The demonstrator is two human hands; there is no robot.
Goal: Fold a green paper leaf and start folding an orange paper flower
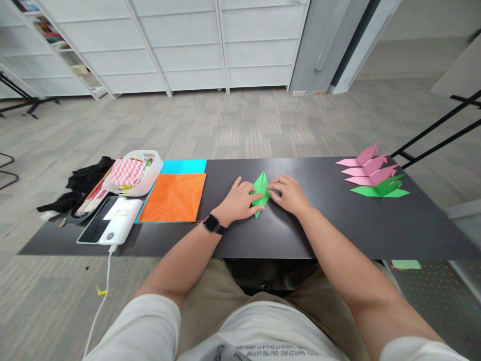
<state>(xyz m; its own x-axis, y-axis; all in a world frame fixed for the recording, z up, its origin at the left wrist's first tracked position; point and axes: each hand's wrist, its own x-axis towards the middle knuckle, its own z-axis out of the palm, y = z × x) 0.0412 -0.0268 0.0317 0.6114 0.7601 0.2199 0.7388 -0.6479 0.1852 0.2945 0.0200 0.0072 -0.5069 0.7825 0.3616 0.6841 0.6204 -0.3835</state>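
On the dark table, a green origami paper (pixel 262 181) folded into a narrow diamond lies between my hands. Creases run down its length, and part of its left side is covered by my fingers. My left hand (pixel 240 199), with a black watch at the wrist, rests with fingers spread over the paper's left and lower part. From the right, my right hand (pixel 288 194) bends its fingers together at the paper's right edge, thumb close to the forefinger. Folded pink paper birds (pixel 370 165) and a green paper bird (pixel 385 187) stand at the table's right end.
Orange paper (pixel 173 198) lies over blue paper (pixel 186 166) left of my hands. Beyond are a white basket (pixel 152 175), a phone (pixel 99 220), a white power bank (pixel 121 223) with a cable (pixel 108 281), and black cloth (pixel 88 178). The table's edge (pixel 263 257) runs above my lap.
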